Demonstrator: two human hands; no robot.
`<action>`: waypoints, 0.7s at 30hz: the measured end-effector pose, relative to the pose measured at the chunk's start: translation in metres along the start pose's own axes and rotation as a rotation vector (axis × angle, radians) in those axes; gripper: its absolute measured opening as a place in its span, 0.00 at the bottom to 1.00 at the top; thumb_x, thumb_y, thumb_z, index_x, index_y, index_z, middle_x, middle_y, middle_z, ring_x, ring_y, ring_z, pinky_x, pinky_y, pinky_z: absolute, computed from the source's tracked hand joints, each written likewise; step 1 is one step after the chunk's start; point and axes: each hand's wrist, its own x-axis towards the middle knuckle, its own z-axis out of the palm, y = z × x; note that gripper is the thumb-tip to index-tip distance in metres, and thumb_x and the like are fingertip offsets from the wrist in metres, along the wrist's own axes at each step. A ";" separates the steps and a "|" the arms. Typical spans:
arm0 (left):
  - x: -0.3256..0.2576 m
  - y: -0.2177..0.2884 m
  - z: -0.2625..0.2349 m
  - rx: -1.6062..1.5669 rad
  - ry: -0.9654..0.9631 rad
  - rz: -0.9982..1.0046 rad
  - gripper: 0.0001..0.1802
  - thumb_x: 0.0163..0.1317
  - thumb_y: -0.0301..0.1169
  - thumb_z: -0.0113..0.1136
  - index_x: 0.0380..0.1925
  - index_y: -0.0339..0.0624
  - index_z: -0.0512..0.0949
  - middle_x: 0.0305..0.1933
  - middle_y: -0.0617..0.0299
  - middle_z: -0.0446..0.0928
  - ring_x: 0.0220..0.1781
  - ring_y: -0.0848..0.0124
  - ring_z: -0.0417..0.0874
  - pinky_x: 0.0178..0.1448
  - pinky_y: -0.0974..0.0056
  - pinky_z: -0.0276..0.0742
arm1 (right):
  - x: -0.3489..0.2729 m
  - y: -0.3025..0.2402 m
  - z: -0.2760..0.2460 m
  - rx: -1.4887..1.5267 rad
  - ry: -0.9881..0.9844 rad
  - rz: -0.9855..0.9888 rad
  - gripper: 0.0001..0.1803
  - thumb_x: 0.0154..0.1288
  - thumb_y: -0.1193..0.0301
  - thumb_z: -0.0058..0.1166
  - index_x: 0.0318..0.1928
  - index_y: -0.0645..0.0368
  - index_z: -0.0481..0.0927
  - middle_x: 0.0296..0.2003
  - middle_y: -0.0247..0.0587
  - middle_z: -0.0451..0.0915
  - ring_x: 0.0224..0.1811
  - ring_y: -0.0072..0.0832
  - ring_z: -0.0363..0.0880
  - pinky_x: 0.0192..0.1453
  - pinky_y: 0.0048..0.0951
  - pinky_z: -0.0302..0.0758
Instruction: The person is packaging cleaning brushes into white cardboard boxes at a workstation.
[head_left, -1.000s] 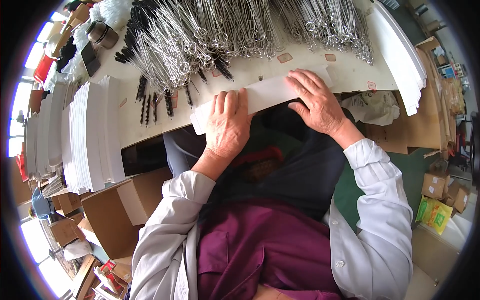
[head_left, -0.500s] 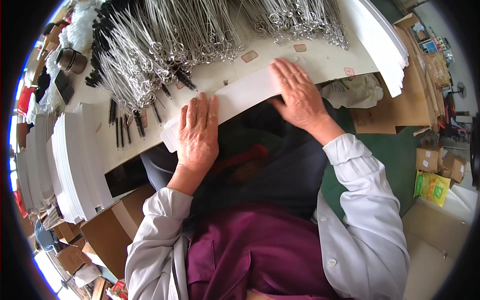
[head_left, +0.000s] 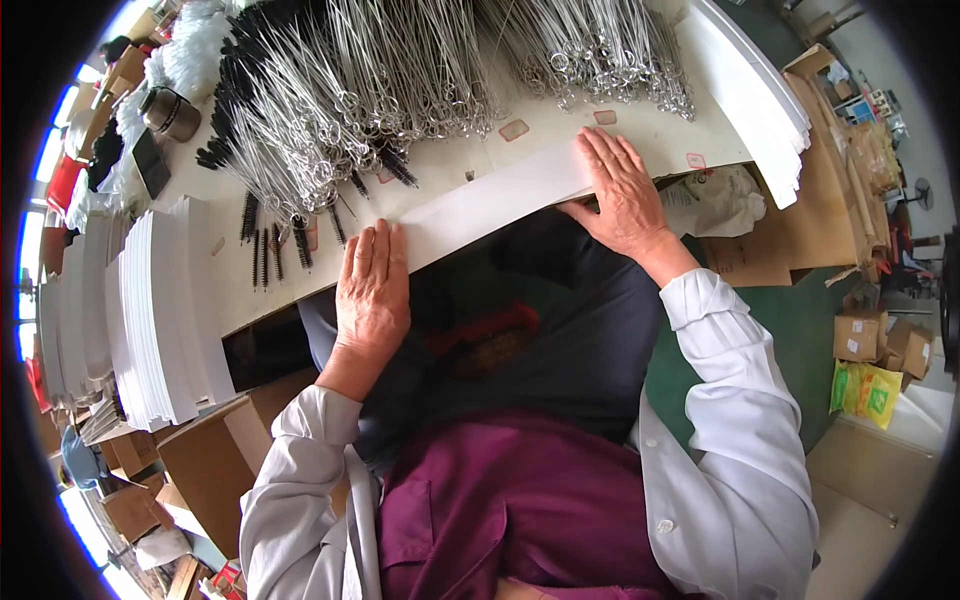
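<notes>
A long, narrow white card strip or flat box (head_left: 490, 205) lies along the table's front edge. My left hand (head_left: 375, 290) rests on its left end, fingers stretched out flat and close together, hiding that end. At the other end my right hand (head_left: 626, 205) lies with long, straight fingers on top and the thumb stretched along the front edge. Beyond the strip, several wire-handled brushes (head_left: 370, 80) with looped ends and black bristles are heaped up. A few loose black brushes (head_left: 277, 250) lie left of my left hand.
Stacks of folded white card (head_left: 150, 320) stand at the table's left side, and more white card (head_left: 750, 95) lies at the right. A metal flask (head_left: 170, 115) and a dark phone-like slab (head_left: 152, 162) sit far left. Cardboard boxes (head_left: 210, 470) are below on the left.
My hands have moved apart along the strip, the left one leftward and the right one rightward. The strip's left end, visible before, is now under my left hand.
</notes>
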 end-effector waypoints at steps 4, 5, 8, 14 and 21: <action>-0.007 -0.011 -0.016 -0.083 0.024 0.027 0.35 0.58 0.21 0.55 0.70 0.28 0.69 0.70 0.39 0.73 0.73 0.44 0.73 0.80 0.44 0.63 | 0.000 0.000 -0.022 0.097 -0.013 -0.083 0.39 0.61 0.69 0.70 0.71 0.64 0.71 0.70 0.48 0.73 0.73 0.44 0.69 0.79 0.45 0.65; -0.009 -0.014 -0.027 -0.099 0.011 0.042 0.35 0.58 0.21 0.56 0.69 0.28 0.70 0.69 0.39 0.75 0.71 0.44 0.74 0.80 0.44 0.64 | -0.001 -0.002 -0.027 0.096 -0.013 -0.080 0.39 0.61 0.69 0.70 0.71 0.64 0.71 0.70 0.48 0.73 0.73 0.44 0.69 0.79 0.45 0.65; -0.022 -0.021 -0.056 -0.107 -0.056 0.040 0.33 0.58 0.21 0.60 0.67 0.29 0.71 0.67 0.38 0.76 0.70 0.45 0.76 0.78 0.43 0.66 | -0.002 -0.015 -0.038 0.144 0.043 -0.178 0.29 0.58 0.78 0.67 0.62 0.65 0.80 0.62 0.45 0.80 0.66 0.43 0.77 0.72 0.45 0.74; -0.014 -0.013 -0.109 -0.450 -0.476 -0.049 0.39 0.62 0.34 0.70 0.70 0.29 0.66 0.64 0.36 0.77 0.67 0.43 0.77 0.72 0.49 0.72 | 0.014 -0.069 -0.039 0.254 0.104 -0.354 0.21 0.56 0.82 0.62 0.53 0.64 0.85 0.55 0.42 0.85 0.60 0.41 0.82 0.70 0.45 0.77; 0.027 0.009 -0.076 -0.789 -0.449 -0.193 0.39 0.57 0.39 0.72 0.65 0.30 0.70 0.54 0.38 0.82 0.55 0.43 0.84 0.60 0.49 0.80 | 0.025 -0.140 -0.021 0.436 0.118 -0.422 0.21 0.60 0.77 0.62 0.55 0.62 0.84 0.57 0.44 0.83 0.62 0.43 0.80 0.72 0.46 0.74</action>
